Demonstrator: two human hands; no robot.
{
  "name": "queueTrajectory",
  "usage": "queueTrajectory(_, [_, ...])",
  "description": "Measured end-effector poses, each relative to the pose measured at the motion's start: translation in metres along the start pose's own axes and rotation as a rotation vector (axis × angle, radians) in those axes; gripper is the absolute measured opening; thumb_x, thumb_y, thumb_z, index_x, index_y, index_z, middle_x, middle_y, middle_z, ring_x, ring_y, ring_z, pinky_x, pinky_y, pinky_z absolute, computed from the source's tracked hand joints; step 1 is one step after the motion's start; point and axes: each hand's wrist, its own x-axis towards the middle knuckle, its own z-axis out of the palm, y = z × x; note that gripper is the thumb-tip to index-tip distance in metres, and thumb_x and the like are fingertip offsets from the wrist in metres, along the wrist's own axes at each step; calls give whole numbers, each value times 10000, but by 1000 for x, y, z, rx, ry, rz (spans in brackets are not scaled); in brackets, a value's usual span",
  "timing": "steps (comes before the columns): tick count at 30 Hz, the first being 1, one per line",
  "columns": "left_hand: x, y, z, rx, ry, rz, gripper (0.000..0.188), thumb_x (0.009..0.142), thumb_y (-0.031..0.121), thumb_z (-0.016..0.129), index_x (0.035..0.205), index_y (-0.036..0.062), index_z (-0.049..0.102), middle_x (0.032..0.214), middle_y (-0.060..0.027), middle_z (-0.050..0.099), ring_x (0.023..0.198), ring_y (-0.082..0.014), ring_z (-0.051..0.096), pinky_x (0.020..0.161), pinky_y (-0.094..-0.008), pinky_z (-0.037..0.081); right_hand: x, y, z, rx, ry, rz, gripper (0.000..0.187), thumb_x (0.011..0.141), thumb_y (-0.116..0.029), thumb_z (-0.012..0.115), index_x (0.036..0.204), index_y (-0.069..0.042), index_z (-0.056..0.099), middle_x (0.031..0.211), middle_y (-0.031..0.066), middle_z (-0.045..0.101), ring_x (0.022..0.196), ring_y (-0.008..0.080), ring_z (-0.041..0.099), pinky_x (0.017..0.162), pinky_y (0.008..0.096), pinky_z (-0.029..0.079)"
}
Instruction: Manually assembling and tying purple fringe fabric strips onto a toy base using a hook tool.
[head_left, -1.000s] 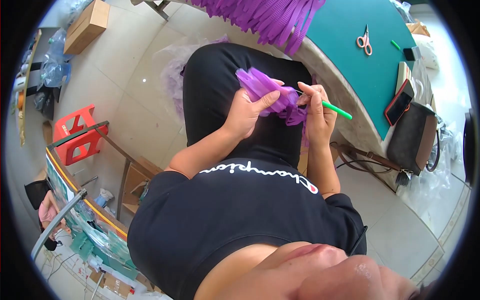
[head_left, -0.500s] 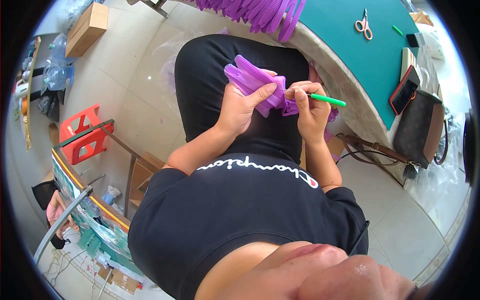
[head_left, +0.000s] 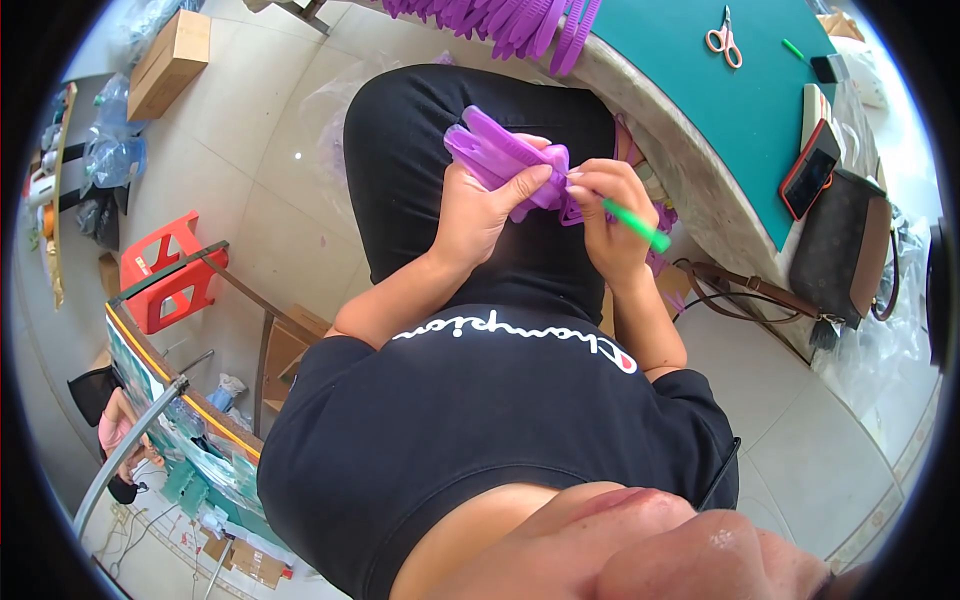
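Observation:
My left hand (head_left: 478, 205) is closed around a bundle of purple rubbery straps (head_left: 495, 150), held over my lap with the thumb pressed on top. My right hand (head_left: 615, 215) grips a thin tool with a bright green handle (head_left: 637, 226); the handle points down to the right. Its tip is hidden by the fingers. The right fingertips meet the right end of the purple bundle, close to my left thumb. More purple straps show behind my right hand, partly covered.
To the right is a green-topped table (head_left: 715, 120) with scissors (head_left: 724, 42), a phone (head_left: 810, 172) and a small green stick (head_left: 794, 49). Purple ribbed straps (head_left: 515, 28) hang over its far edge. A brown bag (head_left: 842, 245) sits at right, a red stool (head_left: 165, 275) at left.
My right hand has turned, and its fingertips have come in against the purple bundle. The green handle now tilts more downward. My left hand stays nearly in place.

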Motion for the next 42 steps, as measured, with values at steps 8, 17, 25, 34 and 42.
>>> queueTrajectory(8, [-5, -2, -10, 139, -180, -137, 554, 763, 82, 778, 1223, 2, 479, 1082, -131, 639, 1034, -197, 619, 908, -313, 495, 51, 41, -52, -422, 404, -329, 87, 893, -33, 599, 926, 6, 668, 895, 164, 680, 836, 259, 672, 734, 363, 553])
queueTrajectory(17, [-1, -11, -17, 72, -47, -134, 520, 785, 34, 752, 1223, 34, 473, 1039, -77, 616, 975, -154, 615, 868, -293, 493, 21, 5, -38, 514, 26, 438, 163, 945, -115, 574, 966, 46, 593, 903, 169, 668, 776, 187, 647, 734, 313, 527])
queueTrajectory(25, [-1, -3, -2, -56, -15, -180, 474, 804, 57, 740, 1195, 12, 475, 1026, -107, 644, 962, -171, 633, 862, -298, 515, -23, 6, 7, 659, 177, 525, 167, 949, -135, 576, 969, 30, 584, 952, 156, 660, 852, 201, 653, 812, 317, 519])
queueTrajectory(34, [-4, -10, -3, 85, -8, -85, 463, 815, 57, 731, 1197, 8, 474, 1055, -125, 655, 967, -167, 635, 860, -295, 518, -23, 8, 11, 613, 184, 479, 144, 939, -109, 587, 971, 31, 596, 950, 138, 653, 840, 180, 636, 790, 295, 513])
queueTrajectory(42, [-4, -10, -4, 137, -5, -33, 466, 818, 41, 724, 1209, 4, 473, 1035, -112, 661, 952, -150, 639, 852, -280, 517, -27, 11, 10, 528, 162, 414, 115, 924, -76, 601, 960, 33, 611, 999, 128, 619, 889, 167, 610, 788, 271, 497])
